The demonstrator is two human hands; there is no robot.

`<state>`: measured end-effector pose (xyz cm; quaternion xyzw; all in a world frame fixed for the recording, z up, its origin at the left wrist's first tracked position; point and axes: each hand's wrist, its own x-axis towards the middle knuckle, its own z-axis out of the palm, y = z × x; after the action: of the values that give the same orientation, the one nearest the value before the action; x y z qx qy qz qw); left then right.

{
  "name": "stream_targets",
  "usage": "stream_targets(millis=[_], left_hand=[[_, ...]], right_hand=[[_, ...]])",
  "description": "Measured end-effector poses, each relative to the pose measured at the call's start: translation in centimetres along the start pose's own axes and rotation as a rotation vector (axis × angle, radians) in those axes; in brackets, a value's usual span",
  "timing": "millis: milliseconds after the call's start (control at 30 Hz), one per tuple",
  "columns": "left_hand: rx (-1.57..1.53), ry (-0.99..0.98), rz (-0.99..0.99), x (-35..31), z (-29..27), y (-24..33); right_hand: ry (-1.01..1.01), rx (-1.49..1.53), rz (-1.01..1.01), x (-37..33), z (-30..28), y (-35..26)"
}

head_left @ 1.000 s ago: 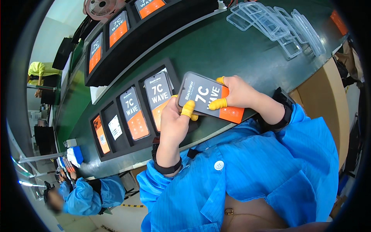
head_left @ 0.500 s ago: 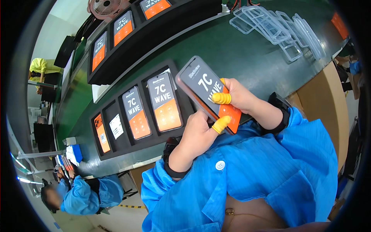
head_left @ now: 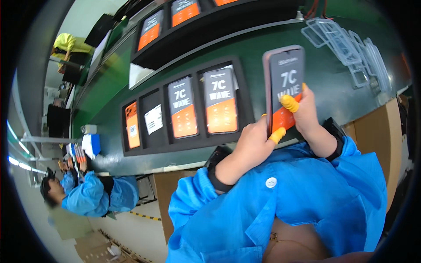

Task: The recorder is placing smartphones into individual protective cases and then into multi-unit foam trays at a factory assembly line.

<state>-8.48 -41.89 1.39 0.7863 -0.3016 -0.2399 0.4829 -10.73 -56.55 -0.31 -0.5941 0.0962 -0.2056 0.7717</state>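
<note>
Both my hands hold a smartphone (head_left: 288, 68), its screen covered with a dark-grey and orange printed film; a clear pale rim, perhaps a case, shows along its edge. My left hand (head_left: 254, 143) is closed around its lower left side, with a yellow finger cot on the thumb. At the lower right side, my right hand (head_left: 308, 113) grips it, its cotted thumb lying across the front. Left of the hands lies a black foam tray (head_left: 244, 103). It carries two similar phones, a left one (head_left: 183, 111) and a right one (head_left: 220, 103), plus an orange-backed phone (head_left: 133, 127) face down.
A white label (head_left: 153, 119) lies in one tray slot. Several clear plastic cases (head_left: 344, 48) are heaped at the far right. Behind, a raised black tray (head_left: 184, 41) holds more phones. A cardboard box (head_left: 377, 131) stands at right. A co-worker (head_left: 96, 195) in blue sits at left.
The held phone has turned from a leftward tilt to nearly upright. My hands still grip it, and the whole view has shifted, so the trays and cases appear farther right.
</note>
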Motion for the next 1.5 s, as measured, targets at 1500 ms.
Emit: stream_targets(millis=[1500], left_hand=[[0.816,0.821,0.014,-3.6,-18.8,-9.7]], right_hand=[[0.083,0.033,0.045,-1.3,-3.0,2.8]])
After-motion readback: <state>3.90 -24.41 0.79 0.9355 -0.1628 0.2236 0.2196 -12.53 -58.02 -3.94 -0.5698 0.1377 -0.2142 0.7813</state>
